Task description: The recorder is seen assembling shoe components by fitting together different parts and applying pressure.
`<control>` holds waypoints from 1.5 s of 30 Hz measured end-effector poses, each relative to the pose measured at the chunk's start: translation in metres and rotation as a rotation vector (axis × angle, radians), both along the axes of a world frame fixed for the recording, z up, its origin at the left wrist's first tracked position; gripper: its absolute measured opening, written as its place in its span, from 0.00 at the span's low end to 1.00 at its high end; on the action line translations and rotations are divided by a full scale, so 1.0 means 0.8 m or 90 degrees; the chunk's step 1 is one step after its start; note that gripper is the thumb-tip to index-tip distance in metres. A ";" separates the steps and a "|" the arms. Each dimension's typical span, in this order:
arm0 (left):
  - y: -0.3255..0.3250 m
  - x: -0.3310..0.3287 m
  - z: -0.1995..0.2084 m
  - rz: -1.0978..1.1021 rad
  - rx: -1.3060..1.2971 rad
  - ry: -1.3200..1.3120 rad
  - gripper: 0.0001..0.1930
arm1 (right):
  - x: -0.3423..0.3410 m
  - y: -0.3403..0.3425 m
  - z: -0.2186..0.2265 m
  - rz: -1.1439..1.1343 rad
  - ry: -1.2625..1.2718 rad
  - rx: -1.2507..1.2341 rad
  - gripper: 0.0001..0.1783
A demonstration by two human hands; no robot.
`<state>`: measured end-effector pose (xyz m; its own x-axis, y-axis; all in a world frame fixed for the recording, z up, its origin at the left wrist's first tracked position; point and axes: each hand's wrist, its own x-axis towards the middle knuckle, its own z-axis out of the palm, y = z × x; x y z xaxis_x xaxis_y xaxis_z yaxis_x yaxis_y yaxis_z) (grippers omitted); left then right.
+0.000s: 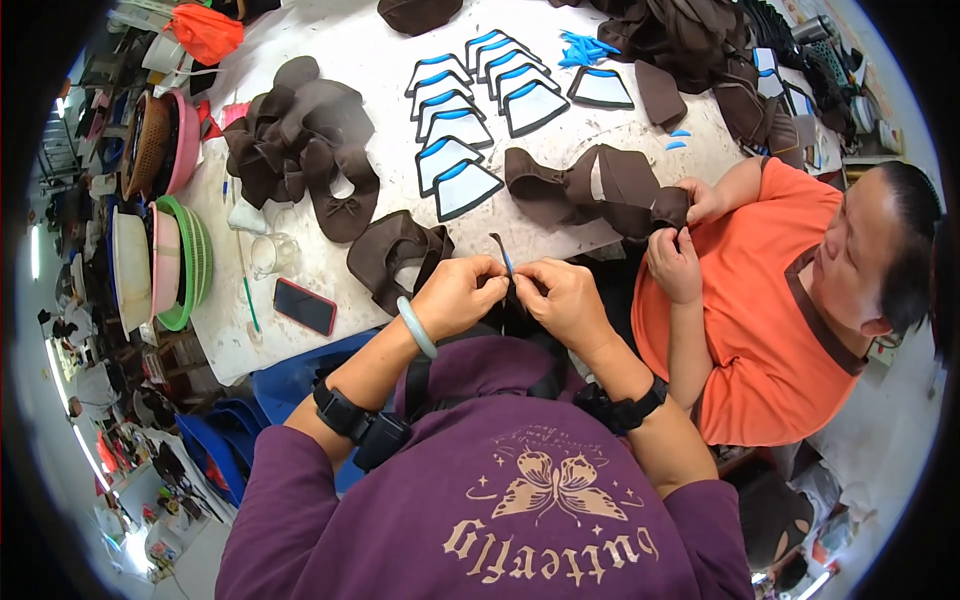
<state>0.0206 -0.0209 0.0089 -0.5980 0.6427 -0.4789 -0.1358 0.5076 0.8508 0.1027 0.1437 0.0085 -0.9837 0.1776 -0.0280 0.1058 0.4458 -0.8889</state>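
Note:
Close to my chest, at the table's front edge, both my hands pinch a small thin dark piece [502, 252] with a blue strip along it. It is seen nearly edge-on, so its full shape is hidden. My left hand [460, 293] closes thumb and fingertips on one side, and my right hand [567, 303] does so on the other. Just left of my left hand lies a dark brown fabric piece [385, 252]. Beyond my hands, overlapping white panels [467, 190] with black borders and blue strips lie in two rows.
A co-worker in an orange shirt [765, 310] sits at right, handling brown fabric [625, 185]. Blue strips [587, 48] lie in a pile farther off. On the left are a phone [305, 306], a glass [268, 255], brown pieces [300, 130] and stacked basins [165, 262].

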 end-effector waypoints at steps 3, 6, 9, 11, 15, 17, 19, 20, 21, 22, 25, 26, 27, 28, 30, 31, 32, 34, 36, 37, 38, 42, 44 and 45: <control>-0.004 -0.001 -0.002 -0.009 0.016 0.027 0.09 | 0.002 -0.004 -0.004 0.025 0.046 0.044 0.05; 0.000 -0.002 0.012 -0.054 -0.035 0.081 0.09 | 0.005 -0.006 -0.009 0.042 0.077 0.078 0.05; 0.002 0.002 0.011 -0.096 -0.041 0.220 0.09 | 0.006 -0.008 -0.013 0.065 0.083 0.143 0.05; 0.003 0.004 0.010 -0.099 -0.040 0.231 0.09 | 0.007 -0.009 -0.014 0.053 0.080 0.132 0.05; 0.008 0.002 0.009 -0.087 -0.023 0.195 0.09 | 0.007 -0.005 -0.008 -0.038 0.005 -0.032 0.06; 0.008 0.000 0.015 -0.072 -0.021 0.132 0.09 | 0.008 0.000 -0.003 -0.046 -0.020 -0.067 0.07; 0.007 0.000 0.018 -0.056 -0.018 0.069 0.10 | 0.010 0.004 0.001 -0.024 -0.067 -0.116 0.08; 0.006 0.002 0.017 -0.075 -0.019 0.090 0.09 | 0.011 0.005 0.002 -0.024 -0.068 -0.117 0.08; 0.005 0.003 0.016 -0.094 -0.020 0.111 0.09 | 0.011 0.005 0.003 -0.012 -0.073 -0.114 0.09; 0.005 0.006 0.013 -0.095 -0.021 0.110 0.09 | 0.011 0.005 0.003 -0.001 -0.079 -0.111 0.09; 0.008 0.013 0.005 -0.121 -0.005 0.255 0.08 | 0.014 0.004 0.001 -0.035 -0.114 -0.136 0.09; 0.010 0.014 0.005 -0.112 0.008 0.267 0.10 | 0.015 0.005 -0.003 -0.036 -0.114 -0.137 0.09; 0.011 0.015 0.005 -0.104 0.022 0.279 0.11 | 0.016 0.008 -0.008 -0.051 -0.123 -0.156 0.09; 0.012 0.015 0.008 -0.107 0.022 0.279 0.11 | 0.017 0.009 -0.010 -0.067 -0.131 -0.175 0.08; 0.012 0.015 0.016 -0.020 0.002 0.046 0.12 | 0.018 0.007 -0.008 -0.062 -0.086 -0.146 0.07; 0.012 0.015 0.015 -0.021 0.001 0.046 0.12 | 0.018 0.006 -0.006 -0.055 -0.041 -0.116 0.06; 0.011 0.014 0.013 -0.019 -0.015 0.039 0.12 | 0.018 0.004 -0.005 -0.057 -0.041 -0.117 0.06; 0.009 0.013 0.008 -0.018 -0.016 0.080 0.11 | 0.017 0.001 -0.004 -0.037 0.025 -0.040 0.05; 0.011 0.010 0.014 -0.032 -0.036 0.087 0.11 | 0.017 0.001 -0.005 -0.031 0.046 -0.022 0.05; 0.012 0.009 0.016 -0.045 -0.056 0.093 0.11 | 0.017 0.001 -0.005 -0.024 0.066 -0.003 0.05; 0.012 0.009 0.015 -0.046 -0.056 0.094 0.11 | 0.017 0.001 -0.005 -0.025 0.066 -0.003 0.05; 0.013 0.008 0.015 -0.072 -0.048 0.150 0.10 | 0.016 -0.002 -0.002 -0.044 0.066 -0.013 0.05; 0.015 0.008 0.015 -0.090 -0.054 0.164 0.10 | 0.016 -0.001 -0.001 -0.058 0.067 -0.024 0.06; 0.015 0.009 0.013 -0.107 -0.047 0.185 0.09 | 0.016 0.001 -0.002 -0.041 0.052 -0.023 0.06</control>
<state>0.0276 -0.0085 0.0197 -0.6051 0.7134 -0.3534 0.1967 0.5641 0.8020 0.1153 0.1447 0.0072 -0.9695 0.2410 0.0449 0.0593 0.4082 -0.9110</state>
